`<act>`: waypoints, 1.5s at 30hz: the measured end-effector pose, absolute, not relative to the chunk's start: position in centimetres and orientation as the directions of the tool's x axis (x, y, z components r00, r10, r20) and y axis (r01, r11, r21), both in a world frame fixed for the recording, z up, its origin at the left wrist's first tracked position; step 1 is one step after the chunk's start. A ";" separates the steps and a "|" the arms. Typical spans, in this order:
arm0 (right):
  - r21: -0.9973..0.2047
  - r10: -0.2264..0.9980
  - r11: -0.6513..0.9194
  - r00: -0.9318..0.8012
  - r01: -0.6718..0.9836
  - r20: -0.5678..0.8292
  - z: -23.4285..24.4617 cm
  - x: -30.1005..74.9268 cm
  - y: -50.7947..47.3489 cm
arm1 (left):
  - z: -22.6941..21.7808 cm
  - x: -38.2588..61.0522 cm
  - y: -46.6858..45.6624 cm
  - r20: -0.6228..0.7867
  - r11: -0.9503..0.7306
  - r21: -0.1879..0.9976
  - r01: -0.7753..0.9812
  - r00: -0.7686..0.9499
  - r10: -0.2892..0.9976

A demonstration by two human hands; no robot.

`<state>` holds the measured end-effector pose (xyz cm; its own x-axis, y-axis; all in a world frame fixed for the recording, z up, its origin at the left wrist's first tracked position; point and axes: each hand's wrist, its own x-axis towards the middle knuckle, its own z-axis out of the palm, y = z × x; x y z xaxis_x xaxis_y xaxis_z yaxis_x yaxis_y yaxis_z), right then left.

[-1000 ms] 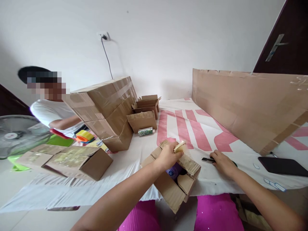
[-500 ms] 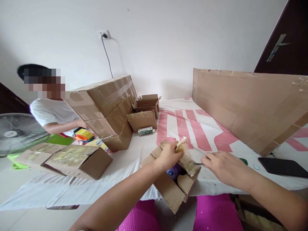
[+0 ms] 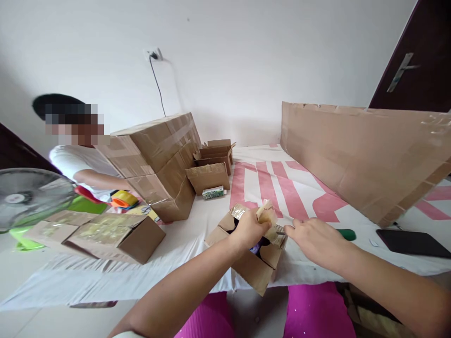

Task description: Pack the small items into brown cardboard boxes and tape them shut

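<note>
A small open cardboard box sits at the near edge of the table, with something purple inside. My left hand is closed on a crumpled strip of old tape that it pulls up from the box flap. My right hand is closed around a small knife whose thin blade points at the flap, just beside the tape.
A person in a white shirt sits at the far left behind stacked large boxes. A flat box, a fan, small open boxes, a tall cardboard sheet, a green object and a black tablet surround me.
My right hand picked the knife up from the table and brought it left to the box flap. The box turned slightly and moved toward me. The left hand kept its hold on the tape.
</note>
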<state>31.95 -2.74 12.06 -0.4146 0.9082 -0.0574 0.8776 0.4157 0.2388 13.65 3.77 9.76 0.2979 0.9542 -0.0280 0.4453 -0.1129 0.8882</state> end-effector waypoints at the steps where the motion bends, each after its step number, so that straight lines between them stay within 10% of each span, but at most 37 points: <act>1: 0.225 0.915 0.400 -0.400 0.888 -0.045 12.4 32.6 -3.2 | 9.7 13.5 4.0 -0.022 -0.114 0.887 0.448 0.288 0.957; 31: 0.128 0.919 0.393 -0.393 0.911 -0.024 11.0 29.1 0.6 | 8.0 12.7 6.1 0.043 -0.099 0.922 0.374 0.153 0.987; 45: -0.570 0.975 0.222 -0.178 0.791 0.133 8.2 31.1 4.1 | 6.8 10.4 7.5 0.112 -0.149 0.975 0.165 0.215 0.970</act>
